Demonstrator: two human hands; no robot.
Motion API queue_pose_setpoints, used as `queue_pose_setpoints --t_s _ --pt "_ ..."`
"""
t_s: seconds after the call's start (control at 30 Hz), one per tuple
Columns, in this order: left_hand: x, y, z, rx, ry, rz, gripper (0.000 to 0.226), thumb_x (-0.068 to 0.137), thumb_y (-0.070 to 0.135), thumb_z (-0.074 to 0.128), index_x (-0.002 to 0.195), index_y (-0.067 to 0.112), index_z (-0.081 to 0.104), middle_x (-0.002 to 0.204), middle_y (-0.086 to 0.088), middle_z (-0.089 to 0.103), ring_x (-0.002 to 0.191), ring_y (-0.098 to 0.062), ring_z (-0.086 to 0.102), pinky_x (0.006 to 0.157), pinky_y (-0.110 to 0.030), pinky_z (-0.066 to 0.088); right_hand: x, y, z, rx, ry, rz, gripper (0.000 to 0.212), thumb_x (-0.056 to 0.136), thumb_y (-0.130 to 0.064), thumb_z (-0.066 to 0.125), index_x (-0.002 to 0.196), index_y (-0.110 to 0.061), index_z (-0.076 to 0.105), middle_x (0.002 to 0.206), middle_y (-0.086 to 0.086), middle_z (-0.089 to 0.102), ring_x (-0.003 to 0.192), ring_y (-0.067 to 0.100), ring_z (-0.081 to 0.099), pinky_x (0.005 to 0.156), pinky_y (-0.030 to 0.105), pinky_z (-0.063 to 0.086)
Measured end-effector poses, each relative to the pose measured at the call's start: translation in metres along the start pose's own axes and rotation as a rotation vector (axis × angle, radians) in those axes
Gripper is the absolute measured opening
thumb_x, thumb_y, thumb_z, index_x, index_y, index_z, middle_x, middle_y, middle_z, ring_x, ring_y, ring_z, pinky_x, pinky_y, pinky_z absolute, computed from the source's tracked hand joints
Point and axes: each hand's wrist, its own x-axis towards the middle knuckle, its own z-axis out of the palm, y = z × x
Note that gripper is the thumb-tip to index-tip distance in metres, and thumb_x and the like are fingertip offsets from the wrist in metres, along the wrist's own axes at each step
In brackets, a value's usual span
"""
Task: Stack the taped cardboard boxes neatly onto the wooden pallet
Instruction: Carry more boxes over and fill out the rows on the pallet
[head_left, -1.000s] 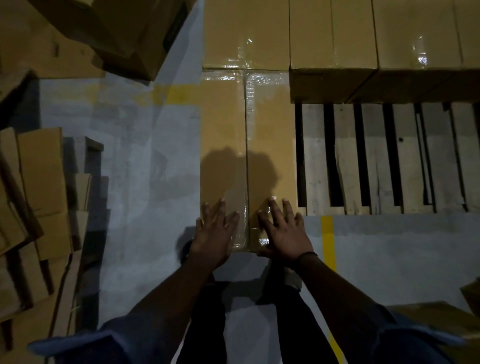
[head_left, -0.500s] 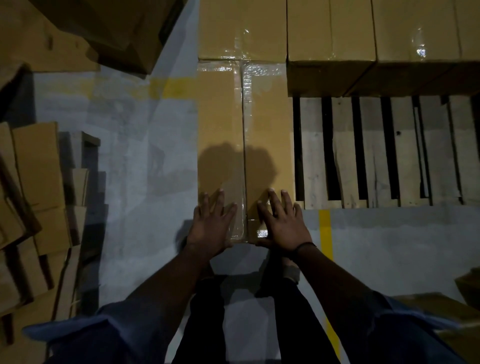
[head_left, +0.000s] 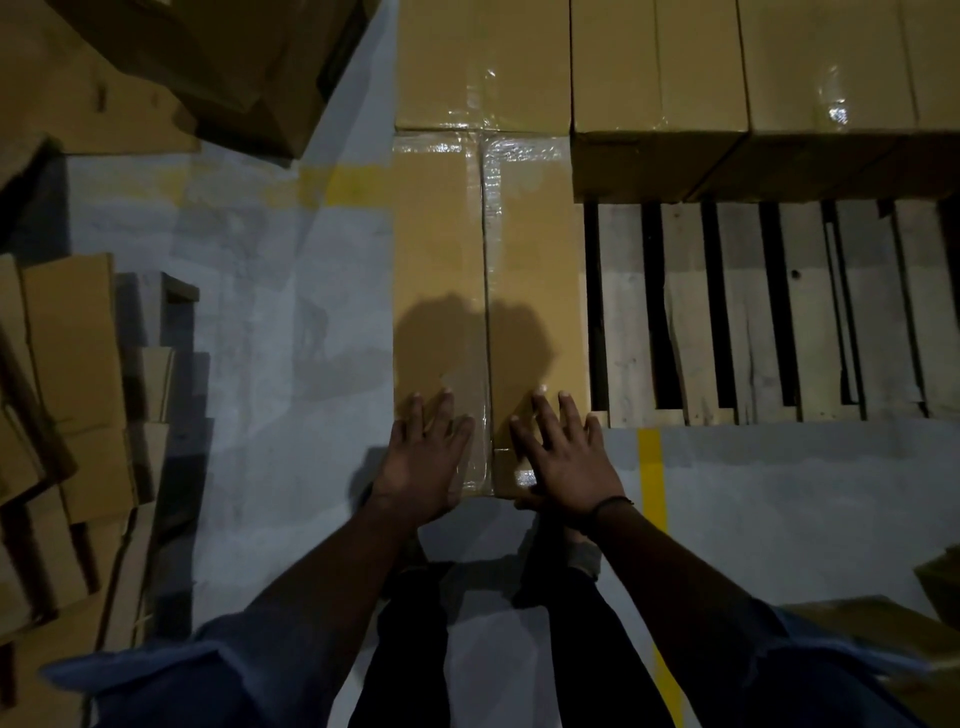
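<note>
A long taped cardboard box (head_left: 488, 270) lies lengthwise on the left end of the wooden pallet (head_left: 753, 312), its tape seam running down the middle. My left hand (head_left: 423, 462) lies flat on the box's near end, left of the seam, fingers straight. My right hand (head_left: 563, 457) lies flat on the near end to the right of the seam. Behind it, several taped boxes (head_left: 660, 67) stand in a row along the pallet's far side.
Bare pallet slats show to the right of the long box. Flattened cardboard (head_left: 67, 395) is piled at the left, and loose boxes (head_left: 218, 67) sit at the upper left. A yellow floor line (head_left: 652, 467) runs near my right arm. Another box corner (head_left: 935, 577) is at the right edge.
Both hands stay flat on the box's near end. The view has shifted slightly; the box and hands keep the same relation, with the box seeming pushed a little farther onto the pallet.
</note>
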Motion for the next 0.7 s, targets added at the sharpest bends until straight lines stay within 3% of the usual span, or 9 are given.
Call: queue_pose_setpoints --t_s 0.4,0.53,0.7 --pt "0.010 -0.005 -0.007 -0.029 -0.006 0.002 0.105 0.088 0.055 0.070 0.163 0.024 0.004 0.170 -0.014 -0.016 0.153 -0.053 -0.003 0.122 -0.060 0.023 0.007 0.004 -0.007 0.029 0.040 -0.002 0.117 0.076 -0.074 0.068 0.161 -0.036 -0.001 0.168 0.009 -0.022 0.153 0.042 -0.020 0.121 0.067 0.006" --pt "0.011 -0.004 -0.007 -0.044 -0.009 -0.005 0.109 0.085 0.060 0.072 0.163 0.024 0.005 0.170 -0.013 -0.015 0.154 -0.053 -0.003 0.123 -0.060 0.021 0.006 0.003 -0.009 0.049 0.047 0.000 0.111 0.079 -0.079 0.059 0.161 -0.036 -0.002 0.167 0.007 -0.026 0.153 0.041 -0.021 0.121 0.067 0.003" --pt "0.014 -0.005 -0.016 -0.065 0.049 0.028 0.105 0.084 0.070 0.066 0.163 0.024 0.014 0.172 -0.013 -0.007 0.155 -0.049 0.000 0.123 -0.057 0.018 0.004 0.001 -0.017 0.130 0.181 0.029 0.092 0.086 -0.072 0.051 0.161 -0.029 0.019 0.171 0.010 0.002 0.155 0.041 -0.003 0.120 0.066 0.012"
